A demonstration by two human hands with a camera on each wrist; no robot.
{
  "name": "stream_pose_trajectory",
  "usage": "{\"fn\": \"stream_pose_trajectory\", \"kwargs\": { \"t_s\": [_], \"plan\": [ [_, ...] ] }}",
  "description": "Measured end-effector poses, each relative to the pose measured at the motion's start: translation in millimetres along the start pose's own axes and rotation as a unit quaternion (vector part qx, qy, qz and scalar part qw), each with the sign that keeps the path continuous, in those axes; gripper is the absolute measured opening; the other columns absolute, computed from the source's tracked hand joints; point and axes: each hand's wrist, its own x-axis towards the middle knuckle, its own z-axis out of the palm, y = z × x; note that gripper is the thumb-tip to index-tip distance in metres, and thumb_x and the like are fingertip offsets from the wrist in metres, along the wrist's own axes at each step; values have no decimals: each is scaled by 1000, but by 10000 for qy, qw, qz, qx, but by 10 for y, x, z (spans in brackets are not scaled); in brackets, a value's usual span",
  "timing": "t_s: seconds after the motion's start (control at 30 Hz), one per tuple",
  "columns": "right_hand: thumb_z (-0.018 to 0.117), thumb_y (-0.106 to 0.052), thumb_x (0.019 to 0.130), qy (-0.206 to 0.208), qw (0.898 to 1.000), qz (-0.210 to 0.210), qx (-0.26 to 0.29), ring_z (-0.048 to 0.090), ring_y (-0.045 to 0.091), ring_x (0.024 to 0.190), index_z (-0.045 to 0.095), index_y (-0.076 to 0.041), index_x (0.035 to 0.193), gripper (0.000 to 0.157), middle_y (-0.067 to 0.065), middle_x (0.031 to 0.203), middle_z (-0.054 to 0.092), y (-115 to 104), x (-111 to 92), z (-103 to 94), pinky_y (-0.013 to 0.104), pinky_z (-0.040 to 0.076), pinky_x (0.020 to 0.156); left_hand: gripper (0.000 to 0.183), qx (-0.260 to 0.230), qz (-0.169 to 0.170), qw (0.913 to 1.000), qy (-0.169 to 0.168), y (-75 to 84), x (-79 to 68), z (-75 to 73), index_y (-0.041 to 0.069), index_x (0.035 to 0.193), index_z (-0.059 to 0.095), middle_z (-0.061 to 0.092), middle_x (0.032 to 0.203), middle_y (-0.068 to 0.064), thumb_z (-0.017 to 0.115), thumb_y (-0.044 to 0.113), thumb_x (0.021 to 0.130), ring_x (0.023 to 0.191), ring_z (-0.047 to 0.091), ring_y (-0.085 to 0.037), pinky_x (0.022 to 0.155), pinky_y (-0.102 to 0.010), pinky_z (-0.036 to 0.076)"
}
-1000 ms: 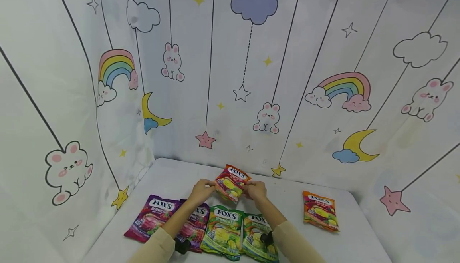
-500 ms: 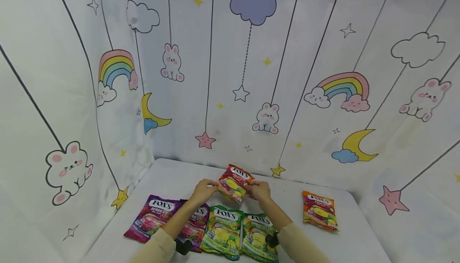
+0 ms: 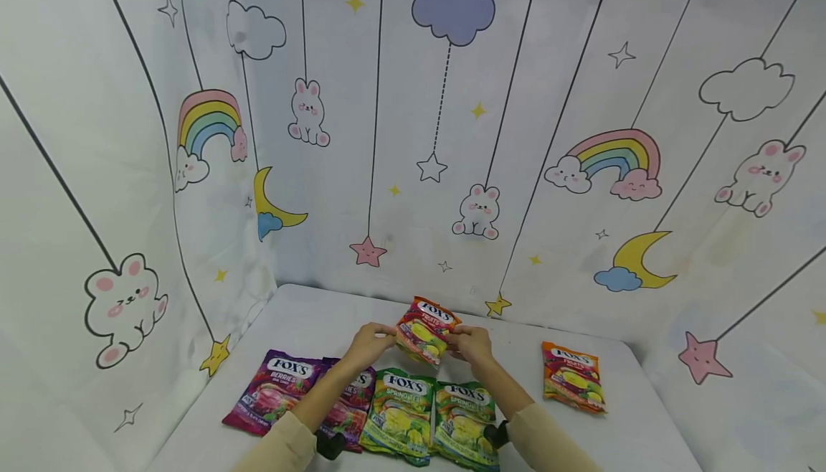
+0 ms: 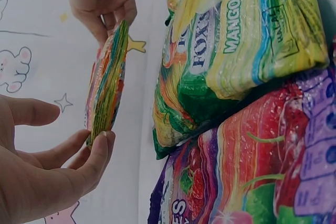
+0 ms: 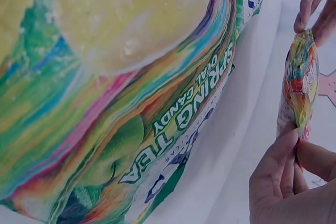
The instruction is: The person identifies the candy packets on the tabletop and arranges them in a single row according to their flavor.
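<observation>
An orange-and-red Fox's Fruits candy bag (image 3: 425, 331) is held up between both hands near the back of the table. My left hand (image 3: 371, 344) pinches its left edge, and my right hand (image 3: 473, 346) pinches the right edge. Seen edge-on in the left wrist view, the bag (image 4: 107, 85) spans from the left hand's fingertips (image 4: 100, 148) to the other hand above. In the right wrist view, thumb and fingers of the right hand (image 5: 291, 182) close on the bag's near end. Two green Spring Tea candy bags (image 3: 399, 414) lie just in front.
Two purple Berries candy bags (image 3: 274, 392) lie at the left of the white table (image 3: 516, 414), one partly behind the left forearm. Another orange Fruits bag (image 3: 573, 377) lies apart on the right. A white printed curtain (image 3: 413, 120) stands behind and along both sides.
Both hands have shifted slightly right together with the held Fruits candy bag. The bags on the table have stayed in place.
</observation>
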Motion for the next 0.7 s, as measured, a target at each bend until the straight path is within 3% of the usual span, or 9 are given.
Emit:
{"fn": "stream_pose_trajectory", "kwargs": {
  "t_s": [0.27, 0.47, 0.7],
  "plan": [
    [74, -10, 96, -110, 9999, -78, 21, 74, 19, 80, 71, 6, 113, 23, 23, 116, 71, -12, -47, -69, 39, 63, 78, 33, -56, 21, 9999, -107, 17, 0, 29, -2, 123, 73, 58, 140, -29, 65, 20, 99, 125, 56, -51, 102, -67, 46],
    [75, -9, 95, -97, 9999, -49, 79, 74, 19, 79, 71, 6, 110, 21, 24, 116, 70, 15, -46, -125, 35, 63, 73, 34, -105, 19, 9998, -171, 20, -5, 57, -3, 123, 73, 61, 136, -28, 66, 20, 98, 123, 59, -47, 104, -66, 45],
    [76, -10, 95, -67, 9999, 37, 115, 74, 19, 80, 71, 6, 111, 23, 23, 116, 70, 26, -86, -213, 34, 63, 72, 36, -162, 150, 9992, -333, 55, 0, 96, -6, 123, 71, 62, 131, -29, 66, 20, 99, 107, 71, -38, 100, -61, 50]
  ]
}}
